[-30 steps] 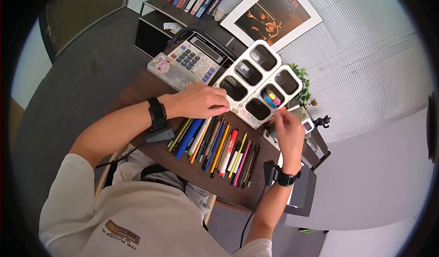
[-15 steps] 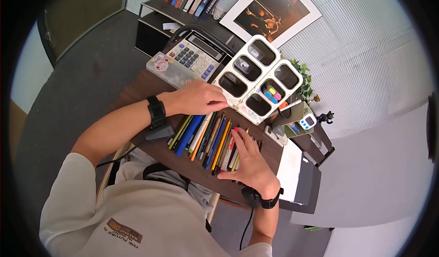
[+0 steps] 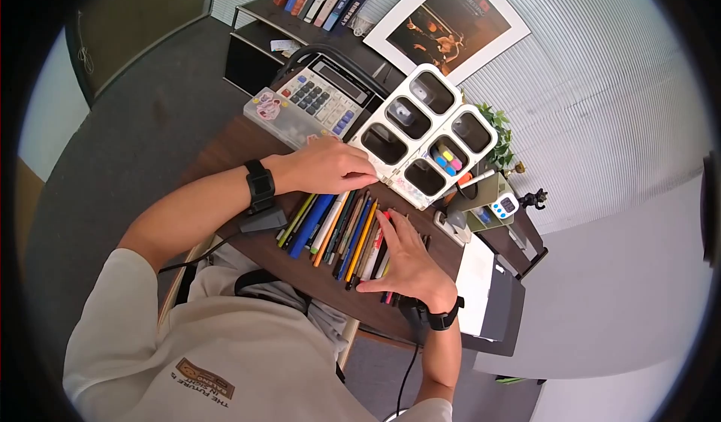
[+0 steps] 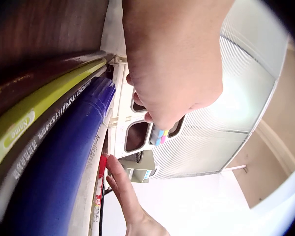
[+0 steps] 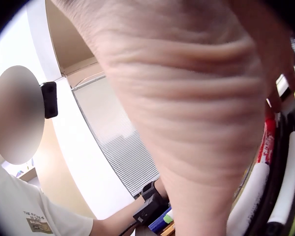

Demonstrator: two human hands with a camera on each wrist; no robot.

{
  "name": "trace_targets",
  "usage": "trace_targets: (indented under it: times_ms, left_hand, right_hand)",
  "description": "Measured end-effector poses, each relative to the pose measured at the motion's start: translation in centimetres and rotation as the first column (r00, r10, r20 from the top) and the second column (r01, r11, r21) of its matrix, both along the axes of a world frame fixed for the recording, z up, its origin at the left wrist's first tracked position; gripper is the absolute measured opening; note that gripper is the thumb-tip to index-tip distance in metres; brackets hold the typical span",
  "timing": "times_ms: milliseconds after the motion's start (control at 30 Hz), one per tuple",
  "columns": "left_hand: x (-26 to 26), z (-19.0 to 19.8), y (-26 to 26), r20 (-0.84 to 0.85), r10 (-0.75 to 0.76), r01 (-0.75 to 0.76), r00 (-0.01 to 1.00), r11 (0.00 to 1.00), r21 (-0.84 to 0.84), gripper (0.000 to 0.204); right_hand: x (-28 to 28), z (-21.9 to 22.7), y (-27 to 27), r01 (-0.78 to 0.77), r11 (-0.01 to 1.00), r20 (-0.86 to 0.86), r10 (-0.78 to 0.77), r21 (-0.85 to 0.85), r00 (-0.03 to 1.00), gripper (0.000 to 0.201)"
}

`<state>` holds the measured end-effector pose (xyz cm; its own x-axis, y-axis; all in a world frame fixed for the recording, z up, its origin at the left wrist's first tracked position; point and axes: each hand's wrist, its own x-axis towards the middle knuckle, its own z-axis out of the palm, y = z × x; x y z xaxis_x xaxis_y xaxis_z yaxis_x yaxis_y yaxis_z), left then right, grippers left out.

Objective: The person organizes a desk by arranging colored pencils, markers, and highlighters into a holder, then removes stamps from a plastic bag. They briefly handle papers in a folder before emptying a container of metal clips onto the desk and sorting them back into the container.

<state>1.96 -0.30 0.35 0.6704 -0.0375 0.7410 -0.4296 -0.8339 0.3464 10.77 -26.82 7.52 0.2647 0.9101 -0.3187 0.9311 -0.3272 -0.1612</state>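
In the head view a row of pens, pencils and markers [image 3: 323,226] lies side by side on the dark brown desk. My right hand [image 3: 411,268] is spread over the right part of the row, thumb by the near ends and fingers by the far ends. Its fingertips meet the red end of a red-and-white marker [image 5: 268,142]; the palm hides pens beneath. My left hand [image 3: 323,165] hovers loosely curled at the lower left corner of the white pen organizer [image 3: 390,180], above the blue marker [image 4: 64,162]. Colourful highlighters [image 3: 447,159] stand in one organizer compartment.
A calculator [image 3: 319,95] and a translucent stickered box [image 3: 282,117] lie left of the organizer. To its right are a green holder with a small timer [image 3: 505,205], white paper [image 3: 476,279] and a dark folder [image 3: 507,302]. A framed picture [image 3: 451,24] leans behind.
My right hand has come from beside the organizer's right side down onto the pens, then stayed nearly still over the red-and-white marker. The left hand keeps its place.
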Motion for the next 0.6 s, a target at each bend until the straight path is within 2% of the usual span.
trace_targets:
  times_ms: [67, 133, 167, 233, 300, 367, 400, 500, 567, 600]
  left_hand:
    - [-0.2, 0.4, -0.2, 0.02, -0.007, 0.007, 1.0, 1.0, -0.018, 0.015]
    - [-0.5, 0.7, -0.3, -0.025, 0.004, -0.006, 1.0, 0.998, -0.059, 0.023]
    - [-0.6, 0.9, -0.4, -0.024, 0.01, -0.011, 1.0, 0.998, -0.059, 0.023]
    - [-0.8, 1.2, -0.6, 0.001, 0.004, -0.004, 1.0, 1.0, 0.03, 0.03]
    - [-1.0, 1.4, -1.1, -0.009, -0.015, 0.016, 1.0, 0.997, 0.079, 0.033]
    - [-1.1, 1.7, -1.8, 0.097, -0.145, 0.133, 0.985, 0.984, 0.119, 0.039]
    - [-1.3, 1.9, -2.1, 0.105, -0.168, 0.15, 0.98, 0.975, 0.164, 0.041]
    - [-1.3, 2.4, -2.8, 0.18, -0.267, 0.217, 0.947, 0.942, 0.258, 0.04]
    - [-1.3, 2.3, -2.7, 0.161, -0.27, 0.219, 0.949, 0.935, 0.278, 0.037]
    - [-1.3, 2.3, -2.6, 0.201, -0.246, 0.168, 0.948, 0.925, 0.342, 0.035]
  right_hand:
    - [0.0, 0.4, 0.2, -0.009, 1.0, 0.013, 0.009, -0.015, 1.0, 0.137]
    - [0.3, 0.8, 0.4, 0.033, 0.997, -0.142, -0.023, 0.066, 0.99, 0.136]
    - [0.7, 0.9, 0.5, 0.027, 0.997, -0.142, -0.017, 0.067, 0.99, 0.136]
    - [1.7, 1.1, 0.9, 0.048, 0.956, -0.258, 0.029, 0.289, 0.966, 0.136]
    - [2.3, 1.0, 1.6, 0.099, 0.937, -0.318, 0.013, 0.335, 0.948, 0.138]
    - [3.0, 0.2, 2.3, 0.315, 0.85, -0.603, 0.005, 0.423, 0.798, 0.14]
    - [3.3, 0.0, 2.6, 0.334, 0.839, -0.644, 0.026, 0.43, 0.764, 0.141]
    - [4.3, -1.5, 3.4, 0.366, 0.783, -0.689, 0.108, 0.503, 0.717, 0.141]
    - [4.2, -2.0, 3.7, 0.375, 0.772, -0.69, 0.111, 0.513, 0.715, 0.14]
    - [4.0, -2.3, 3.7, 0.352, 0.783, -0.679, 0.12, 0.513, 0.724, 0.14]
